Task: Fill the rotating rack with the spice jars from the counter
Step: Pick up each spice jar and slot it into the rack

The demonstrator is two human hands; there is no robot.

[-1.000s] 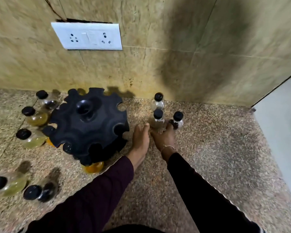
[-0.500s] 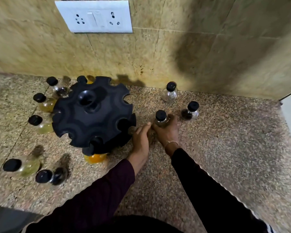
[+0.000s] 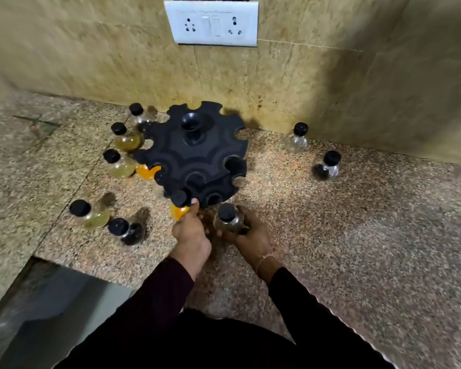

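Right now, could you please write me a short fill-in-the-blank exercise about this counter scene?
1. The right hand holds a spice jar with a ____ cap.
2. The left hand touches a jar with orange contents at the near edge of the black ____.
3. On the wall above the rack is a white ____.

Missing words: black; rack; socket plate

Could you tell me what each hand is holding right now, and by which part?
The right hand holds a spice jar around its glass body. The left hand touches the orange jar in the rack; a grip cannot be told.
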